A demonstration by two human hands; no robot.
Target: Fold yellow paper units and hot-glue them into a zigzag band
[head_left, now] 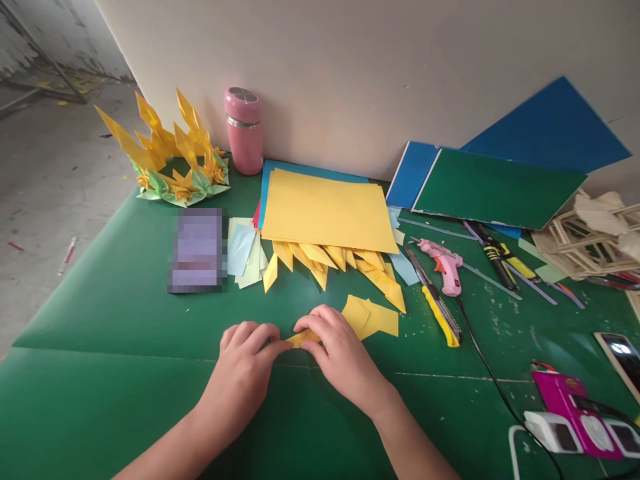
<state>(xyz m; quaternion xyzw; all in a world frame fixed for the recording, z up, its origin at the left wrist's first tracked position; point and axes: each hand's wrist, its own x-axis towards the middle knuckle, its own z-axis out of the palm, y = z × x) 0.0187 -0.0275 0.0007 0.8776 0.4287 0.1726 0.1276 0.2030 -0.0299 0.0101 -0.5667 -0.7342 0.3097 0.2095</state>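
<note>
Paper piece (299, 340), small and yellow, sat just below the centre of the head view, pinched from both sides by the person's 2 hands. The left hand (245, 363) gripped its left end between thumb and forefinger; the right hand (340, 353) had thumb and fingers closed over the other end — whatever folds lay beneath them could not be made out. The 2 hands were near each other without touching, above a green tabletop (125, 400). Just right of the right hand, loose yellow sheets (380, 320) overlapped. Higher, near the middle of the frame, folded yellow points (317, 255) poked out from under a stack of yellow card (330, 207). At the upper left stood a crown (183, 190) in yellow and green, with a pink flask (245, 137) to its right. Right of centre, a yellow cutter (440, 317) lay beside a pink glue gun (450, 273) — its black cord (487, 370) trailed toward the lower right.
</note>
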